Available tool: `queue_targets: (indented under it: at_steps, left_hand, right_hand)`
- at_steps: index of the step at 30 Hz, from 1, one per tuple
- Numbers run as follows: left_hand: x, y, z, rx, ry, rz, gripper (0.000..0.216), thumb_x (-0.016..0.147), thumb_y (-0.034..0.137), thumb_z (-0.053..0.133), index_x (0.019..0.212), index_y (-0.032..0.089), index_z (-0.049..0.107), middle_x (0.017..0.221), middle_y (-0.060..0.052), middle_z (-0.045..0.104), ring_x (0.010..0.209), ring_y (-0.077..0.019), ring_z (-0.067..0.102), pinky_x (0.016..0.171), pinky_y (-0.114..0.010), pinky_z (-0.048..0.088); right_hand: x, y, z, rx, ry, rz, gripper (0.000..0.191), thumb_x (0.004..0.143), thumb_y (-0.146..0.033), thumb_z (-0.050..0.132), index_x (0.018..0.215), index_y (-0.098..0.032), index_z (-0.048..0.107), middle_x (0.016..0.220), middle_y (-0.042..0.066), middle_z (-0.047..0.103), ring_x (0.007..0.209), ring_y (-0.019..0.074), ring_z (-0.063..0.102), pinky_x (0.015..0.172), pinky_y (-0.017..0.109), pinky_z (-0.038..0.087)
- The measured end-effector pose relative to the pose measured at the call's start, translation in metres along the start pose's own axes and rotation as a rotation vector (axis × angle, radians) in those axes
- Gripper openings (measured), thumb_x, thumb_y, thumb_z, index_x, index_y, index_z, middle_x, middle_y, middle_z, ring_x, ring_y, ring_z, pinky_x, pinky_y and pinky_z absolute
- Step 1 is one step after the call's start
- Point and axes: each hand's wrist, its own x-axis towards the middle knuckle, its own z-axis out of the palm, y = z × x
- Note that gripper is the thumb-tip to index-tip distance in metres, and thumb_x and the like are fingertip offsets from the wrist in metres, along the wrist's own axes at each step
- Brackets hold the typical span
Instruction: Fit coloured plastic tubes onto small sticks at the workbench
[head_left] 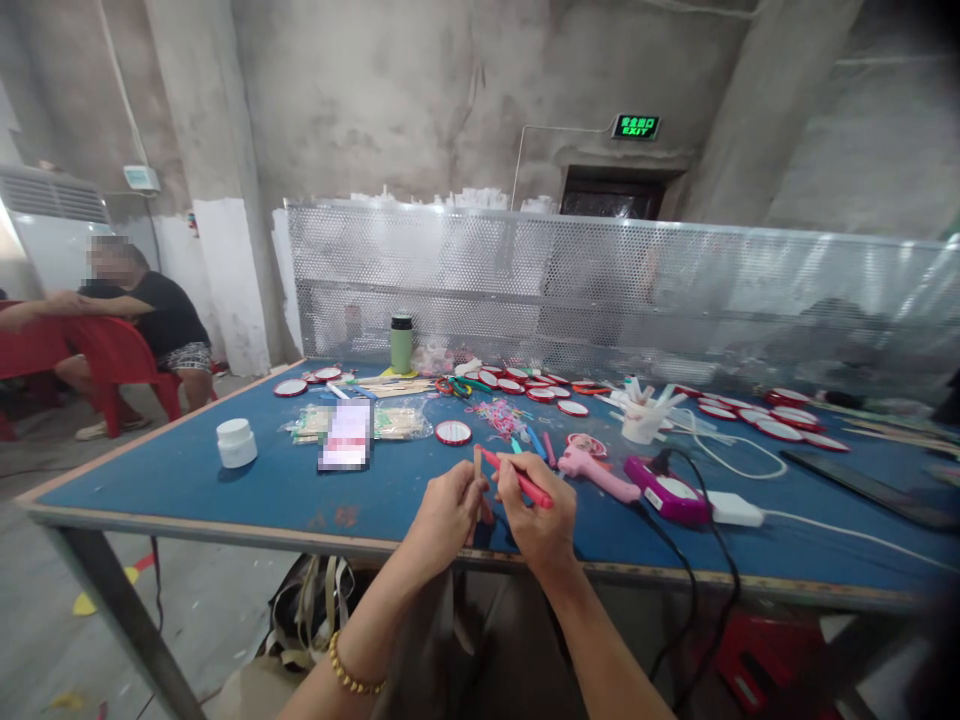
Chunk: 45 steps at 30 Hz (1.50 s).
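Observation:
My left hand (448, 508) is closed round a thin wooden stick (478, 464) that it holds upright near the front edge of the blue table (225, 480). Right beside it, my right hand (538, 505) grips a red marker pen (517, 478), whose tip points left at the stick. Both hands hover just above the table top. A gold bead bracelet (352, 675) is on my left wrist.
A pink glue gun (600, 472), a magenta device (667, 492) with cables, a white adapter (735, 508), several red-rimmed discs (525, 384), a cup of sticks (641, 415), a white jar (236, 442), a green flask (401, 343) and stick packets (390, 420) lie about. A person sits far left on a red chair (112, 350).

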Motion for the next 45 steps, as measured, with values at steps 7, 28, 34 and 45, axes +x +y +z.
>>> queue_targets:
  at_steps: [7,28,34,45]
  left_hand:
    - [-0.0002,-0.0007,0.0003,0.002,0.003,0.011,0.028,0.096,0.036,0.041,0.075,0.020,0.048,0.052,0.005,0.053,0.040,-0.0095,0.042,0.050,-0.022,0.035]
    - [0.0002,-0.0018,0.0005,-0.043,-0.009,-0.002,0.028,0.097,0.037,0.041,0.076,0.020,0.048,0.052,0.004,0.055,0.038,-0.0092,0.042,0.045,-0.021,0.033]
    - [0.0006,-0.0038,0.0019,-0.065,-0.012,-0.006,0.028,0.097,0.039,0.041,0.077,0.020,0.048,0.055,0.003,0.057,0.038,-0.0091,0.043,0.044,-0.021,0.032]
    - [-0.0004,-0.0028,0.0011,-0.045,-0.002,0.011,0.029,0.097,0.039,0.042,0.075,0.020,0.048,0.054,0.004,0.055,0.039,-0.0087,0.041,0.046,-0.021,0.033]
  right_hand:
    - [0.0018,-0.0026,0.0001,0.014,-0.021,-0.011,0.017,0.096,-0.019,0.053,0.087,-0.020,0.068,0.072,0.000,0.070,0.060,0.0126,0.067,0.057,0.022,0.052]
    - [0.0009,-0.0001,0.0007,-0.007,-0.007,-0.005,0.017,0.096,-0.020,0.053,0.086,-0.020,0.068,0.070,0.000,0.069,0.057,0.0124,0.066,0.056,0.022,0.052]
    - [0.0010,-0.0009,0.0006,0.001,0.009,-0.006,0.017,0.095,-0.020,0.054,0.086,-0.021,0.067,0.070,0.000,0.070,0.057,0.0124,0.066,0.055,0.022,0.053]
    - [0.0037,-0.0055,-0.0003,0.018,-0.038,-0.031,0.017,0.095,-0.019,0.053,0.086,-0.020,0.068,0.071,-0.001,0.069,0.059,0.0123,0.067,0.056,0.022,0.053]
